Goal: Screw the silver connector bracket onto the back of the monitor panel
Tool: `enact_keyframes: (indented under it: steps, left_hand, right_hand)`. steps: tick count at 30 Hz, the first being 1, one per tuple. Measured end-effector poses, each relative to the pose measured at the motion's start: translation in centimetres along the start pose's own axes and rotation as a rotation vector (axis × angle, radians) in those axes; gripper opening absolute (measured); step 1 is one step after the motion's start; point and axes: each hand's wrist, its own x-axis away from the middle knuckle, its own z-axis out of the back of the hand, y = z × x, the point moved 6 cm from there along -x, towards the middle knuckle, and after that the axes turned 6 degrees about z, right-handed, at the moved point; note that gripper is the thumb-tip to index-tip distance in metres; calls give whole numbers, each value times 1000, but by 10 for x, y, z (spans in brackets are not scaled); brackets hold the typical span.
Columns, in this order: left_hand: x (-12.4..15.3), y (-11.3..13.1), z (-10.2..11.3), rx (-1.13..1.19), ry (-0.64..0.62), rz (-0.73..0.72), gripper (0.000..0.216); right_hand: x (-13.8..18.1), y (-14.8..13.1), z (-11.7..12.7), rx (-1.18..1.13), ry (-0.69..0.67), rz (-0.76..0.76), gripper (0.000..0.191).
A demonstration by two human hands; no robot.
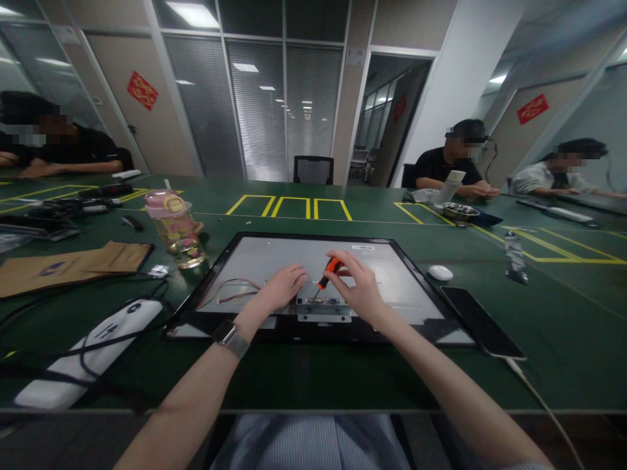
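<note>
Item: grey metal-backed flat monitor panel, face down on our green bench. Right hand fingers clamped on orange-handled screwdriver; left hand fingers spread flat beside. Risk: tip slipping, scratching connector bracket.

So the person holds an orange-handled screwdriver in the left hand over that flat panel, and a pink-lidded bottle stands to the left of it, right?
Not quite: the head view shows the screwdriver in the right hand, not the left. The left hand rests on the panel beside it. The pink-lidded bottle does stand to the left of the panel.
</note>
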Motion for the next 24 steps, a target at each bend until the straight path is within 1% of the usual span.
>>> enact_keyframes:
  steps: [2,5,7,8,10,12,13,15,17,19,21,24]
  left_hand:
    - [0,-1,0,-7,-3,9,46]
    - [0,-1,0,-16,-2,15,47]
    - [0,-1,0,-17,1,7,47]
    - [0,0,0,-15,1,-1,47]
    - [0,2,1,-10,-2,-15,45]
    - [1,3,2,-9,-6,-23,43]
    - [1,3,2,-11,-6,-23,43]
    - [1,3,3,-13,-2,-15,43]
    - [1,3,3,-1,1,-22,42]
    - [1,4,3,13,-4,-44,41]
    - [0,4,3,6,-15,-46,41]
    - [0,2,1,-30,-32,3,43]
  right_hand:
    - [-5,0,1,-48,-52,-18,34]
    - [-12,4,0,-256,-105,-118,35]
    - [-16,8,0,-290,-85,-159,30]
    - [-17,8,0,-256,-59,-154,26]
    - [-19,8,3,-144,12,-115,20]
    - [-18,6,4,-76,57,-70,20]
    - [-17,4,3,-89,59,-59,22]
    - [-13,2,-1,-217,23,-65,30]
    - [-10,2,-6,-410,-22,-119,36]
    - [-7,3,-9,-504,-27,-178,35]
    - [-6,5,-9,-498,10,-207,29]
    - [-4,6,-5,-402,105,-177,20]
